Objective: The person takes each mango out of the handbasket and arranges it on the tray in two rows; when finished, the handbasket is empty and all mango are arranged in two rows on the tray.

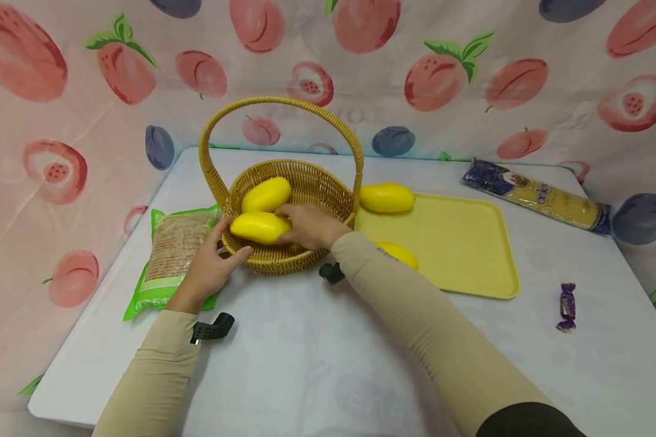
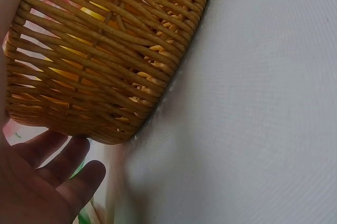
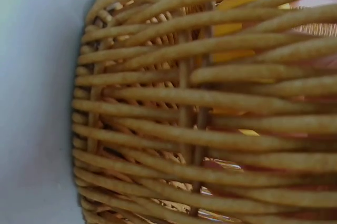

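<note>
A wicker basket (image 1: 284,262) with a tall arched handle stands left of the table's middle. Two yellow mangoes lie in it: one mango (image 1: 266,194) behind, another mango (image 1: 258,227) nearer the front left rim. My right hand (image 1: 313,226) reaches over the basket and pinches the front mango at its right end. Loosely spread, my left hand (image 1: 210,267) rests against the basket's left side, fingers at the rim and thumb in front. In the left wrist view its fingers (image 2: 79,182) lie by the woven wall. Only basket weave (image 3: 158,98) fills the right wrist view, with yellow behind it.
Right of the basket, a yellow tray (image 1: 459,243) carries two more mangoes, a rear mango (image 1: 387,198) and a front mango (image 1: 399,254) partly behind my right sleeve. A green-edged bag (image 1: 175,249) lies left, a pasta packet (image 1: 536,194) back right, a purple-wrapped candy (image 1: 567,306) front right.
</note>
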`<action>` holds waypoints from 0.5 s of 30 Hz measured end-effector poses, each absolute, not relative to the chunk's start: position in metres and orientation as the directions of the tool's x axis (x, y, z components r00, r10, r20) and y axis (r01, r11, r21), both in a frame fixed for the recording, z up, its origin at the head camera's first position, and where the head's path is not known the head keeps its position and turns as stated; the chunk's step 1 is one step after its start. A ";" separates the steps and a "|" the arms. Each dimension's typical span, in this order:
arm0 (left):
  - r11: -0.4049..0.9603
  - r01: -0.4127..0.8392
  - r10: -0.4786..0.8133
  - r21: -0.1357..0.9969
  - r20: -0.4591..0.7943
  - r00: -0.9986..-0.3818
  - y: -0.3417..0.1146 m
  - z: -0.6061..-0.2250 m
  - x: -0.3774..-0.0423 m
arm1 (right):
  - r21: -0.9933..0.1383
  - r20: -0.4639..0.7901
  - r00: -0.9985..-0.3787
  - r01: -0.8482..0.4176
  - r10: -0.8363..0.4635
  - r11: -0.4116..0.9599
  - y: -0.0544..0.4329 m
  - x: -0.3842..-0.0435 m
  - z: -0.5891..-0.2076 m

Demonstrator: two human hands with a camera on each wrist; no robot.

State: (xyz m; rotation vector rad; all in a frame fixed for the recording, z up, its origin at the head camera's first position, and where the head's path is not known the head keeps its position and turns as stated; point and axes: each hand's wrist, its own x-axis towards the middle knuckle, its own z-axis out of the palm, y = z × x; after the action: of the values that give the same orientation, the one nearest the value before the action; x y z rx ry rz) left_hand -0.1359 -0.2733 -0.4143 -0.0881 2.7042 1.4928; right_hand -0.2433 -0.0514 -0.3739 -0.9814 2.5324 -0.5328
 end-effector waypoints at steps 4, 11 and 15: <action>0.533 -0.073 -0.025 0.843 -0.070 -0.997 -0.273 -0.414 -0.136 | -0.486 -0.192 -0.688 -0.553 -0.699 0.677 -0.051 -0.244 -0.374; 0.549 -0.076 -0.030 0.832 -0.071 -0.997 -0.273 -0.414 -0.135 | -0.497 -0.192 -0.689 -0.546 -0.699 0.675 -0.050 -0.244 -0.374; 0.561 -0.084 -0.034 0.824 -0.078 -0.996 -0.272 -0.412 -0.135 | -0.493 -0.192 -0.684 -0.553 -0.704 0.672 -0.049 -0.244 -0.372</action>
State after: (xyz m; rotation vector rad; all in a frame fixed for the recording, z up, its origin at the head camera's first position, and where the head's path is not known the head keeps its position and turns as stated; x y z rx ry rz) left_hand -0.1350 -0.2724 -0.4125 -0.1029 2.7278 1.4437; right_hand -0.2438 -0.0487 -0.3715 -0.9891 2.5201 -0.5688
